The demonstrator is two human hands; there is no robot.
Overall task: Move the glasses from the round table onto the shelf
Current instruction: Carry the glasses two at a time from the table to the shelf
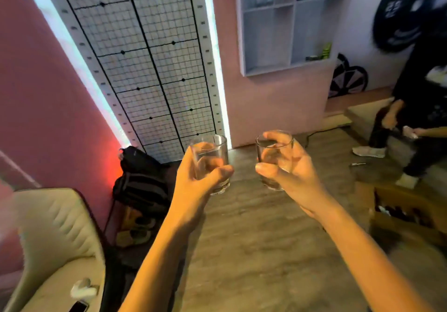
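a: which step is this?
b: carrying. left hand (202, 178) and right hand (287, 166) each have fingers clamped on a glass (212, 164), held above the floor (254, 239).
a: next?
b: probably walk to the wall shelf (287, 67) and set both down upright.

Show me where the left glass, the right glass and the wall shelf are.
left glass (212, 159): head view, on its clear side wall.
right glass (271, 159): head view, on its side wall.
wall shelf (294, 28): head view, on its middle upright divider.
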